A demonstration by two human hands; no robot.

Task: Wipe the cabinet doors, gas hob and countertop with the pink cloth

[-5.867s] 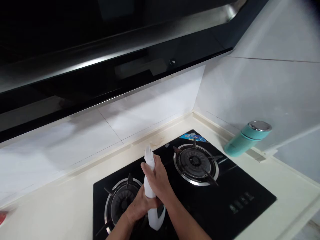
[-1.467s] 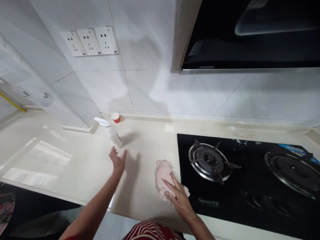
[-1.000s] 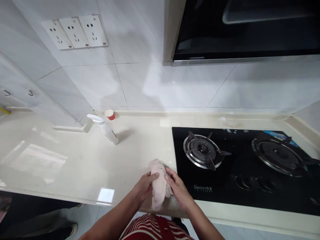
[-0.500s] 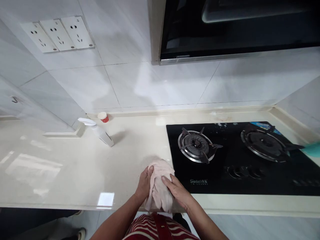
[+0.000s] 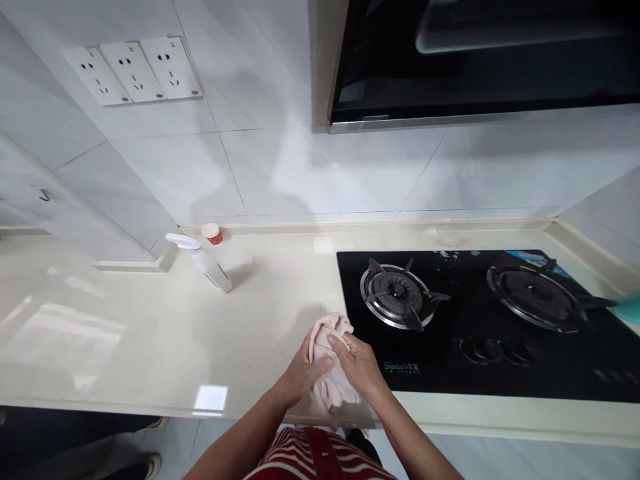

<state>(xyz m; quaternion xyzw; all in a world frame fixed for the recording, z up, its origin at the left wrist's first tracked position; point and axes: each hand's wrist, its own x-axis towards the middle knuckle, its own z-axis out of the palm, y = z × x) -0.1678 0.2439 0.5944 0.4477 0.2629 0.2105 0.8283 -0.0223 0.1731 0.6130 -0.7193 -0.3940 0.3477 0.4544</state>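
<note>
A pale pink cloth (image 5: 334,383) is bunched between both hands, above the front edge of the cream countertop (image 5: 260,280). On its left side, my left hand (image 5: 301,373) is closed around the folds, thumb lying across the front. My right hand (image 5: 361,363) grips the cloth from the other side, its thumb pressed on the upper part. Just right of the hands is a black gas stove (image 5: 435,363) with two burners. The fingers behind the cloth are hidden.
A white spray bottle (image 5: 211,270) stands left on the counter, with a red and white paper cup (image 5: 213,234) behind it. Above the stove hangs a black range hood (image 5: 480,73). Something turquoise (image 5: 627,309) touches the stove's right side. Another person's dark-clothed legs (image 5: 65,437) show at lower left.
My hands have drawn closer together and bunched the cloth more tightly, with the left thumb now across its front. The view has shifted slightly.
</note>
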